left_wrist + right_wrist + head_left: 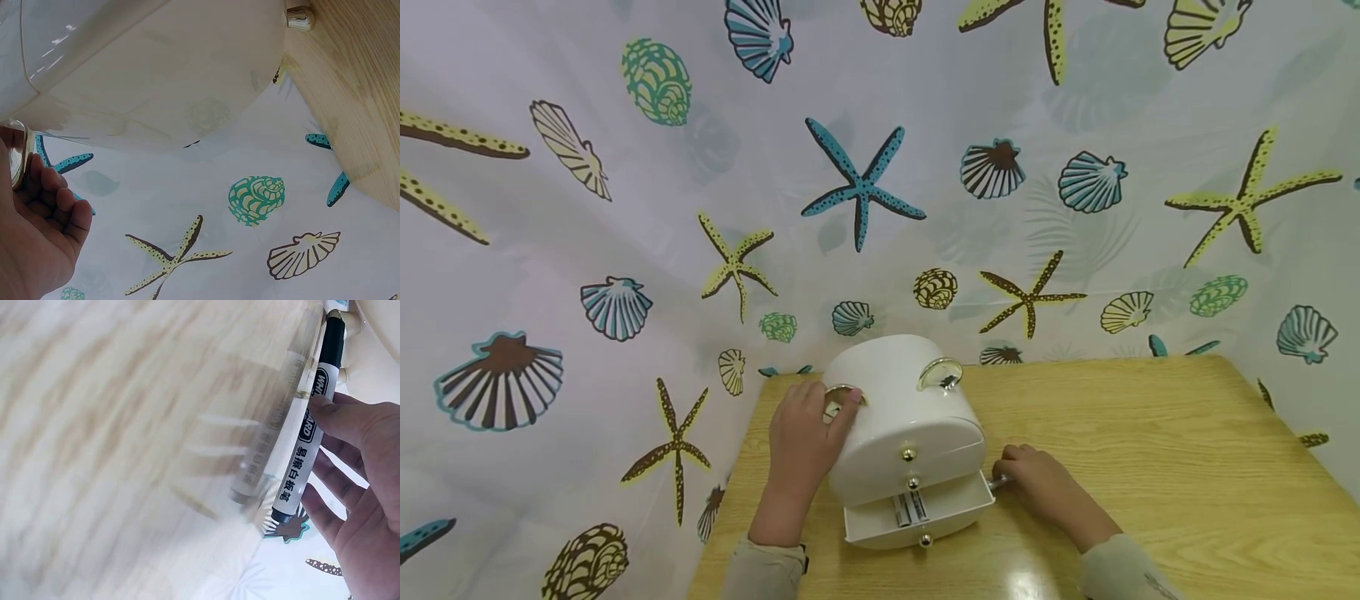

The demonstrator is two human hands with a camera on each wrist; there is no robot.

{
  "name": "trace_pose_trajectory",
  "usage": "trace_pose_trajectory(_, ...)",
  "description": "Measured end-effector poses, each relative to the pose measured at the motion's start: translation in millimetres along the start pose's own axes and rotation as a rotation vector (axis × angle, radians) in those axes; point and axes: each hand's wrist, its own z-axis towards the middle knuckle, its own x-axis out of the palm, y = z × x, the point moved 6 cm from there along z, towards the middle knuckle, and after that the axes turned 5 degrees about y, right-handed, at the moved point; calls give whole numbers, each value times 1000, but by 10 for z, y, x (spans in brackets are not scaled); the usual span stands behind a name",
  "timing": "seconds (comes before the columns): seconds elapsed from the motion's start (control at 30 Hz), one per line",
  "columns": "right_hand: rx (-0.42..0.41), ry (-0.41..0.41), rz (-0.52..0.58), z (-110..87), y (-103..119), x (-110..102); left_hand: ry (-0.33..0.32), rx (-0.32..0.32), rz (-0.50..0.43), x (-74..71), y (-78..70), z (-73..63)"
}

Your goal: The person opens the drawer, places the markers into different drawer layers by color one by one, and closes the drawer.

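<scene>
A white rounded storage box (880, 392) with gold knobs stands on the table, its bottom drawer (955, 500) pulled out. Inside that drawer lie white-and-dark sticks (910, 508) that look like markers. My left hand (805, 433) grips the gold ring handle (26, 156) on the box's left side, fingers curled round it in the left wrist view. Beside the drawer's right wall, my right hand (1045, 487) pinches a whiteboard marker (306, 431) between thumb and fingers. The marker is white with a black cap and black lettering; only its tip end shows in the head view.
A second gold ring handle (942, 373) sits on the box's right side. The wooden table (1150, 442) stretches off to the right. A white curtain (880, 267) printed with shells and starfish hangs behind and at both sides.
</scene>
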Motion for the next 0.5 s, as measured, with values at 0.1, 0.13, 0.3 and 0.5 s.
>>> trace_pose_trajectory(0.1, 18, 11, -10, -19, -12, -31, 0, -1, -2, 1, 1, 0)
trace_pose_trajectory(0.13, 23, 15, -8, -25, -18, -40, 0, -1, -2, 1, 1, 0)
trace_pose_trajectory(0.3, 44, 18, -5, -55, -44, -98, -7, 0, -2, -2, 1, 1)
trace_pose_trajectory(0.5, 40, -2, -23, -90, -54, -158, -3, -4, -7, 3, 3, 1)
